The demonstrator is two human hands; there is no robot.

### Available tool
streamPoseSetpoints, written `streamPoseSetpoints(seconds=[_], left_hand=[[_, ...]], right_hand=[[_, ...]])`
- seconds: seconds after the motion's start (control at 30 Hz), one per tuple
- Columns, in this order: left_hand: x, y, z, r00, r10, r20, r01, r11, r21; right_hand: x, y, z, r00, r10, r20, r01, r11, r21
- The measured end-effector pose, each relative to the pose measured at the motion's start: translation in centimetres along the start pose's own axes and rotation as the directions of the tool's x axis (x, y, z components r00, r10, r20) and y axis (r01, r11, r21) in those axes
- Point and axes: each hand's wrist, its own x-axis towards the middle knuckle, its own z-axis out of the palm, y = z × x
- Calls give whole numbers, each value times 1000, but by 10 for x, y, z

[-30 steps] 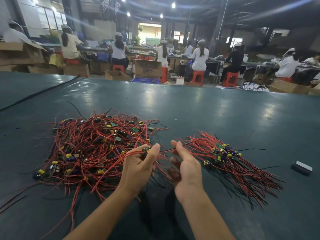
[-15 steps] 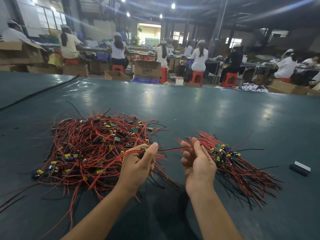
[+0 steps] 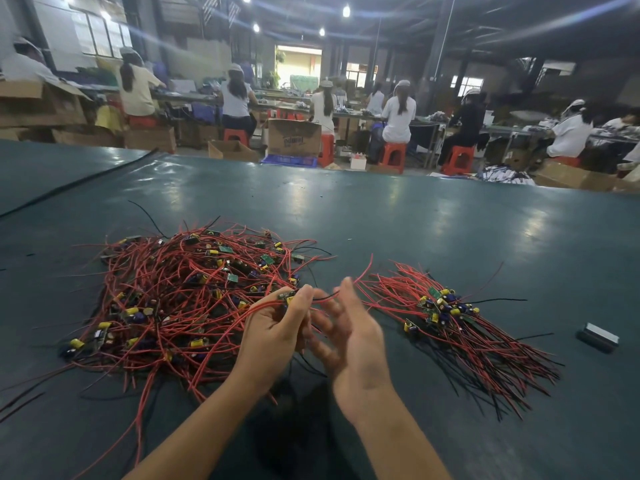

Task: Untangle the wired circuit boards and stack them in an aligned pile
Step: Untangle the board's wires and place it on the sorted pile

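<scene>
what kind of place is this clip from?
Most likely an electronics assembly workshop: a tangled heap of wired circuit boards on a big green table, rows of capped workers seated on red stools, and cardboard boxes around them.

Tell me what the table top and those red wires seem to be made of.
Table top: probably rubber or vinyl matting, dark green, semi-gloss; lamp reflections smear softly across it. Red wires: likely plastic-insulated leads, smooth, flexible; they bend and tangle loosely.
</scene>
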Motion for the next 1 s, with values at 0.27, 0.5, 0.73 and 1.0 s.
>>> streamPoseSetpoints(seconds=[0.27,0.5,0.73,1.0], left_hand=[[1,1,-2,999,24,32,-27,994,106],[-1,7,-1,997,60,45,-68,974,214],[-1,11,-1,999,27,43,-34,984,177],[-1,9,-1,998,15,54,-22,990,139]], right_hand=[[-5,13,11,995,-26,-92,26,1000,-3],[6,-4,1,971,-16,-241,12,1000,-17],[25,-28,-27,927,-38,-373,77,993,91],[32,-29,-37,935,-62,-349,125,979,160]])
